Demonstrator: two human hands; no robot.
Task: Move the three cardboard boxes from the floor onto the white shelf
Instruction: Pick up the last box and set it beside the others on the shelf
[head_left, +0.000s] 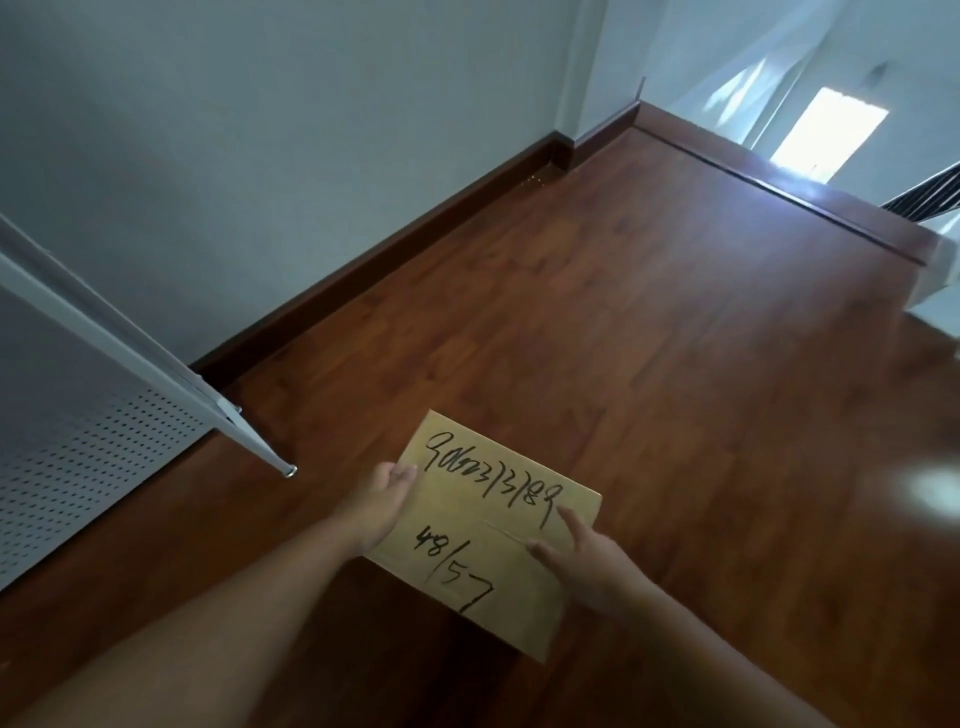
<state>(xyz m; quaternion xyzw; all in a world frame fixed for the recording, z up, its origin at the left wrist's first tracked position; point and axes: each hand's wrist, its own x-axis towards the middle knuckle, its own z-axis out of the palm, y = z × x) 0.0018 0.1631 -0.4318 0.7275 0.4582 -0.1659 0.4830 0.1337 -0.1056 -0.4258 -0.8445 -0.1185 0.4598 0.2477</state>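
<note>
One flat, tan cardboard box (488, 530) with black handwritten numbers on top is gripped between two bare hands, the left hand (376, 506) on its left edge and the right hand (582, 558) on its right, fingers wrapped on it. It seems lifted just above the glossy reddish-brown wooden floor (649, 338), though contact is unclear. A white metal shelf with a perforated panel (93, 441) stands at left by pale walls.

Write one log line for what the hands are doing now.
left hand: gripping box | right hand: gripping box | shelf: left

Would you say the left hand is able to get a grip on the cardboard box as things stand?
Probably yes: the left hand already rests on the cardboard box's left edge, the right hand on the opposite side, and nothing lies between them.
</note>
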